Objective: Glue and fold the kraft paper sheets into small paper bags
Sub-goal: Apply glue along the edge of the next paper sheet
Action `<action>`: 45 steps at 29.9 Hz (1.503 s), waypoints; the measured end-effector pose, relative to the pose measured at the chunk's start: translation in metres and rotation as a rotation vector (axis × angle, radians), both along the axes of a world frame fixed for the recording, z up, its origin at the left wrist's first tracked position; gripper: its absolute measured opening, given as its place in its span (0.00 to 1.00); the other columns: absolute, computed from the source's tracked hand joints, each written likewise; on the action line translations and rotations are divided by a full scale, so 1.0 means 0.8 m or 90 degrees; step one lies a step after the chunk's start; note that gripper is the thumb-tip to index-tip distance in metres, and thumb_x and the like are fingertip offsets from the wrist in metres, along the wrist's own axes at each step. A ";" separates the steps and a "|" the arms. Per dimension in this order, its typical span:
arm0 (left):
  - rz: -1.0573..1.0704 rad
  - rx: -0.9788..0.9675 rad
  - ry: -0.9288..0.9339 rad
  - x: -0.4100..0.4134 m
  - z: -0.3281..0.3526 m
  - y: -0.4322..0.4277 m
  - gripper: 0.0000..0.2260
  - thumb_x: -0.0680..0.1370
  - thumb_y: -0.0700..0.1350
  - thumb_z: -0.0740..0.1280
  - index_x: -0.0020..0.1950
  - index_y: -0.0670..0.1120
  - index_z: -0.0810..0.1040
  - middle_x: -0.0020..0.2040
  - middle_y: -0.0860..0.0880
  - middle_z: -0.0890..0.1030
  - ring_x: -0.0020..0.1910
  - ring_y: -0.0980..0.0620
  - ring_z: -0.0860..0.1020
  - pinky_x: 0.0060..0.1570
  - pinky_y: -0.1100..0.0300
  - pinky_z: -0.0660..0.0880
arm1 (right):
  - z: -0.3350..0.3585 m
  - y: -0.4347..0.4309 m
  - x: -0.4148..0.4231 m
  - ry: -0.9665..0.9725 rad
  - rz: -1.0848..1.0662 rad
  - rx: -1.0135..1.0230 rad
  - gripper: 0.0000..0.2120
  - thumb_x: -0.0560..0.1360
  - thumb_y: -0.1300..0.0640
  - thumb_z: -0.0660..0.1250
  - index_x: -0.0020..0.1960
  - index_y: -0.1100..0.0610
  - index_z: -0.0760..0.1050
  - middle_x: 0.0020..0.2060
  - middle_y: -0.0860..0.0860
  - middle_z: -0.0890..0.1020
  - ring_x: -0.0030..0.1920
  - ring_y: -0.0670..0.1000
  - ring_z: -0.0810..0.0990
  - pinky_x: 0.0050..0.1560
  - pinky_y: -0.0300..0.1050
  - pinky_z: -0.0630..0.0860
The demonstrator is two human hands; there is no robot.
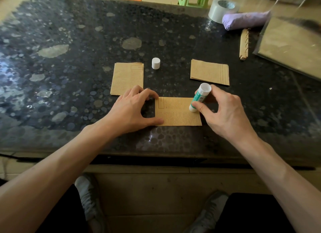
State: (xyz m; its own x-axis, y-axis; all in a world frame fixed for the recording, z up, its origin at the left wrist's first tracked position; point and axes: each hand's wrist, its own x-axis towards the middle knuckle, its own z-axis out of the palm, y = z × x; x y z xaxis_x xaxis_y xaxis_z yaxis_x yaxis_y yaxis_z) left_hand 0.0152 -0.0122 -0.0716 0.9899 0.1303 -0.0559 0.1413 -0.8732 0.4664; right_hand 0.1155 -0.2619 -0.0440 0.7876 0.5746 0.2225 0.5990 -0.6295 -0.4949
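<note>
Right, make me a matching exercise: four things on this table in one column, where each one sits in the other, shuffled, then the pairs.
Things:
1. glue stick
2. white cap
3. roll of tape
4. kraft sheet being glued

Places:
A. far right corner, beside the purple bundle
B. pinned under the left hand
C. held in the right hand
D. standing alone between the two paper stacks

Pairs: 1-C, 2-D, 3-A, 4-B
</note>
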 end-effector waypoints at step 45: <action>0.001 0.023 -0.019 0.000 -0.005 -0.003 0.34 0.68 0.71 0.70 0.70 0.59 0.67 0.60 0.56 0.67 0.59 0.57 0.64 0.60 0.56 0.64 | -0.006 0.084 -0.013 0.006 0.097 0.063 0.15 0.76 0.45 0.76 0.57 0.52 0.79 0.48 0.44 0.85 0.49 0.43 0.83 0.51 0.38 0.80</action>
State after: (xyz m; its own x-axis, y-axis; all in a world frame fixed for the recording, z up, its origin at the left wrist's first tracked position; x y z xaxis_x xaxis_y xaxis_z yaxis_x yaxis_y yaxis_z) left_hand 0.0151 -0.0144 -0.0754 0.9908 0.1340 -0.0213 0.1297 -0.8892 0.4388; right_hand 0.1049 -0.1948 -0.0488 0.6958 0.6629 0.2766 0.6785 -0.4802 -0.5559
